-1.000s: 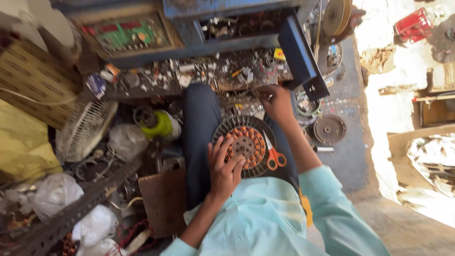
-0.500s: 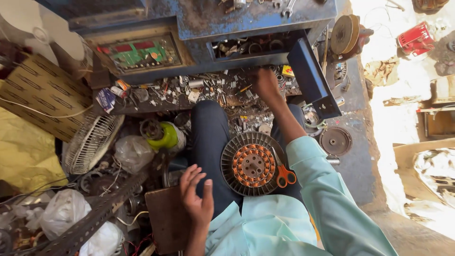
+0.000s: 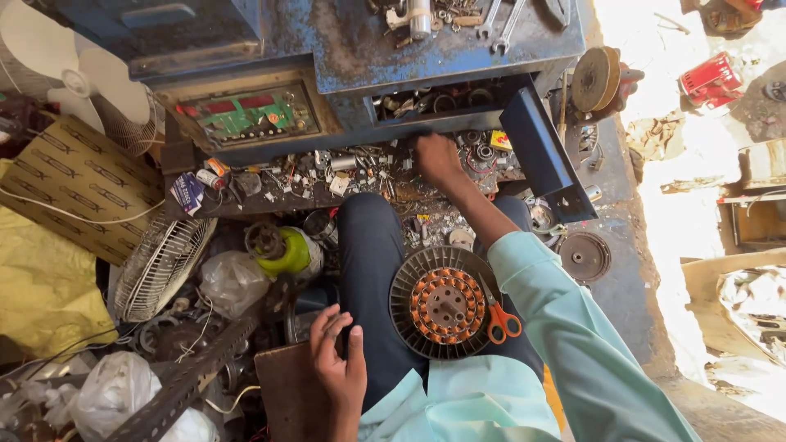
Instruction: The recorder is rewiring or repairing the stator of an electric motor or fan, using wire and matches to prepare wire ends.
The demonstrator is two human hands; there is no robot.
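A round fan motor stator [image 3: 446, 303] with copper windings and a dark ribbed rim lies on my lap, unheld. Orange-handled scissors [image 3: 498, 315] rest against its right side. My left hand [image 3: 337, 362] lies flat on my left thigh, fingers spread, holding nothing. My right hand [image 3: 436, 160] is stretched forward into the heap of small screws, bearings and metal parts [image 3: 360, 168] on the low shelf of the blue workbench [image 3: 409, 57]. The fingers of that hand are curled down among the parts; what they grip is hidden.
A green circuit board [image 3: 246, 115] sits in the bench's left bay. Wrenches [image 3: 499, 20] lie on top. On the left are a fan guard [image 3: 160, 262], a green motor part [image 3: 286, 250], plastic bags [image 3: 233, 278] and a yellow sheet [image 3: 41, 286]. Round metal discs [image 3: 583, 255] lie at right.
My left hand has come off the stator and dropped onto my thigh. My right hand has reached farther forward into the loose parts. The view has tilted toward the bench.
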